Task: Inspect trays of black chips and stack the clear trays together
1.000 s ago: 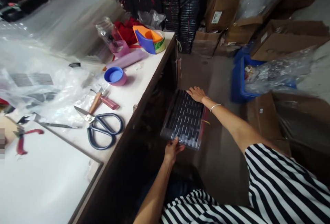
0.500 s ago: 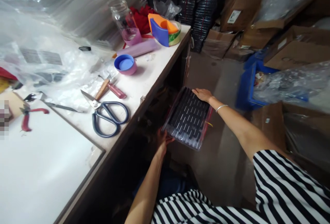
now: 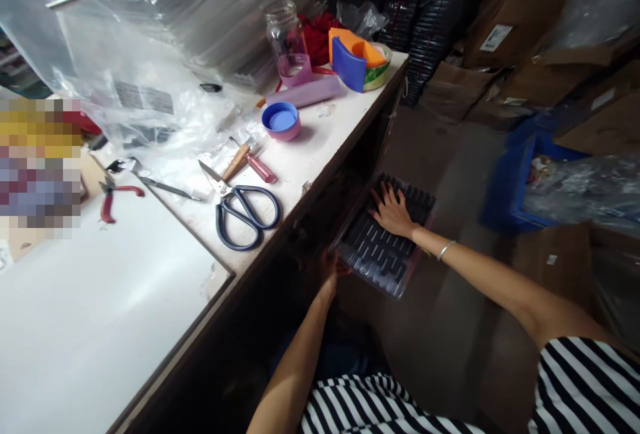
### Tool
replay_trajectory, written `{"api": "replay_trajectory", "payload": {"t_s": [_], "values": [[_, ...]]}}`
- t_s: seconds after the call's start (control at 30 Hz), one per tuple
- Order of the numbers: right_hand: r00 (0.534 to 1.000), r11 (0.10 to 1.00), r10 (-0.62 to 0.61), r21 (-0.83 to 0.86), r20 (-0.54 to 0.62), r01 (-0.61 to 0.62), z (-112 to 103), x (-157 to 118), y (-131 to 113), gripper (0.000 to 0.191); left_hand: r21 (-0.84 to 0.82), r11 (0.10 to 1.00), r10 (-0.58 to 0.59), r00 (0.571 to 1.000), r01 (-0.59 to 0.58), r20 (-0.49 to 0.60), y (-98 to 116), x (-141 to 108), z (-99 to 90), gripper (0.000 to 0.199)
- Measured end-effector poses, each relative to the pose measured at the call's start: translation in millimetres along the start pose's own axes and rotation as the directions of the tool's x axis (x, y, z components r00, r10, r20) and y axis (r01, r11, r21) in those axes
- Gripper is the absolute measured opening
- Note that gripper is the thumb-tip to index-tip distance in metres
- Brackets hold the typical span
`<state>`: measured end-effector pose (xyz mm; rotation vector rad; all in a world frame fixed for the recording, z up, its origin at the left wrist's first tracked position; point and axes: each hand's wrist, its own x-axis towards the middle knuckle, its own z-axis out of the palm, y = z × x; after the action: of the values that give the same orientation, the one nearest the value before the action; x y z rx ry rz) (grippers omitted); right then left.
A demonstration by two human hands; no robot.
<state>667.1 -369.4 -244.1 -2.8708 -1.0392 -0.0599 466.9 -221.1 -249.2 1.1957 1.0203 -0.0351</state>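
Note:
A clear plastic tray (image 3: 373,279) filled with rows of slim black pieces (image 3: 363,233) is beside the table, below its top. My left hand (image 3: 330,271) grips the tray's near left edge, its fingers partly in shadow. Spread flat over the black pieces is my right hand (image 3: 393,214), fingers apart, with a bangle on that wrist. What the black pieces are I cannot make out.
On the white table (image 3: 320,147) lie scissors (image 3: 245,214), red-handled pliers (image 3: 113,197), a pink-and-blue cup (image 3: 281,121), a glass jar (image 3: 285,34) and tape (image 3: 377,77). Cardboard boxes (image 3: 520,21) and a blue crate (image 3: 525,187) stand on the right. Another person is at far left.
My right hand has moved from the tray's far edge onto the black pieces, its fingers now spread. My left hand stays on the tray's edge. The view has shifted left.

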Motion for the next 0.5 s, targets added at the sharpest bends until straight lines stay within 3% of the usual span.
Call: {"api": "replay_trajectory", "payload": {"t_s": [0.13,0.27,0.4,0.5], "values": [[1.000,1.000,-0.016,0.003,0.007,0.016,5,-7,-11,0.061,0.155,0.987,0.050,0.998,-0.045,-0.029,5,5,-0.6,0.031],[1.000,1.000,-0.011,0.002,0.011,0.011,1,-5,-8,0.060,0.352,0.920,0.194,0.981,-0.174,-0.022,18,10,5.5,0.029],[1.000,1.000,-0.012,0.012,0.003,0.012,-3,-7,-10,0.057,0.523,0.797,0.320,0.946,-0.302,0.058,34,20,19.6,0.031],[1.000,1.000,-0.019,0.023,0.002,0.019,-6,-9,-12,0.055,0.599,0.720,0.337,0.931,-0.351,0.142,45,35,30.9,0.031]]}}
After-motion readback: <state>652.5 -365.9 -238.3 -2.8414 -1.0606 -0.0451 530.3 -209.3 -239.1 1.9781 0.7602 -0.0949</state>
